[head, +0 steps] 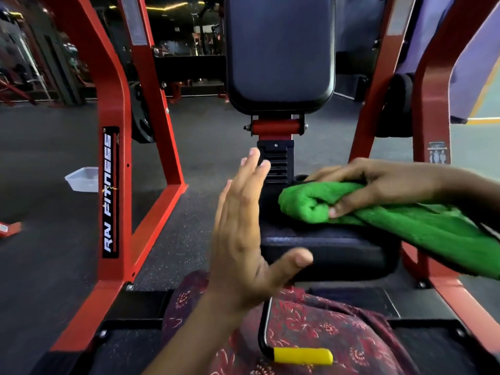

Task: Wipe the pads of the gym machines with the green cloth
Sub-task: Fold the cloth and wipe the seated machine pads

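Two hands are in view over a red-framed gym machine, recorded left to right. At far left, on the dark rubber floor, lies a clear plastic tub, well apart from the machine. Next stands the red frame upright, bearing a black label that reads "RN FITNESS".

Left hand: fully spread, fingers straight and pointing up and away, thumb out to the right. It grips nothing. Whether the thumb touches the front edge of the seat pad cannot be told — it lies over that edge in this view.

Centre: the dark upright back pad stands above a red roller bracket and a black ribbed post.

Right hand: fingers curled over the top of the green cloth, thumb pinching its underside — a firm hold on a bunched fold. The cloth rests on the rear part of the seat pad, its rolled end pointing left, its remainder trailing off toward the right edge under the forearm.

Bottom: a patterned maroon garment covers the person's lap, and a black lever with a yellow grip lies across it.
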Motion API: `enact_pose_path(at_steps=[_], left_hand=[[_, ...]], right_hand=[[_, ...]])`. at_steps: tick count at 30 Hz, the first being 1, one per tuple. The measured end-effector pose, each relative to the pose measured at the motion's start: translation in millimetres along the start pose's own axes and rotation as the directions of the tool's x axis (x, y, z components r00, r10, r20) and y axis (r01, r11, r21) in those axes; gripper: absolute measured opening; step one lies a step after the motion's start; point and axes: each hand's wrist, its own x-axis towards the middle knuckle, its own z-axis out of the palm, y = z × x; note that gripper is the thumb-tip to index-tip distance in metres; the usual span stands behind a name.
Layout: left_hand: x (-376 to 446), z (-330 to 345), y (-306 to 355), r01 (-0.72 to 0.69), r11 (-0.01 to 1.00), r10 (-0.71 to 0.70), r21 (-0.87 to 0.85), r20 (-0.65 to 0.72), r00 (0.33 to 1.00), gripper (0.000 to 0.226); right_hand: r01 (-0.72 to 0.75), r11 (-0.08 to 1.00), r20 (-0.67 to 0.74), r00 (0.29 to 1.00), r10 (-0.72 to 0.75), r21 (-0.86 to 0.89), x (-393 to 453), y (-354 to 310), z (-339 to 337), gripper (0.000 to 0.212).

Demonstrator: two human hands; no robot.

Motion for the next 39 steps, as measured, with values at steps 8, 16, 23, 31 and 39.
enact_pose_path(at_steps=[8, 16, 23, 31, 39], left_hand=[[-6, 0, -5, 0.147, 0.966, -0.157, -0.212, -0.029, 0.987, 0.084], [-6, 1, -6, 0.161, 0.864, -0.247, -0.478, -0.123, 0.961, 0.079], [-5, -3, -8, 0.156, 0.824, -0.256, -0.545, -0.112, 0.96, 0.084], [-5, 4, -11, 0.136, 0.827, -0.264, -0.546, -0.164, 0.95, 0.091], [-4, 4, -6, 0.11, 0.932, -0.164, -0.345, -0.132, 0.977, 0.083]], right_hand=[[0.13, 0.914, -0.145, 0.969, -0.199, -0.385, -37, -22, 36, 0.056], [0.073, 0.48, -0.181, 0.869, -0.461, -0.874, -25, -31, 81, 0.06], [0.027, 0.531, -0.217, 0.894, -0.392, -0.847, -71, -6, 58, 0.048], [0.075, 0.328, -0.128, 0.823, -0.554, -0.942, -23, -25, 84, 0.045], [-0.042, 0.31, -0.214, 0.81, -0.546, -0.95, -68, 13, 88, 0.053]])
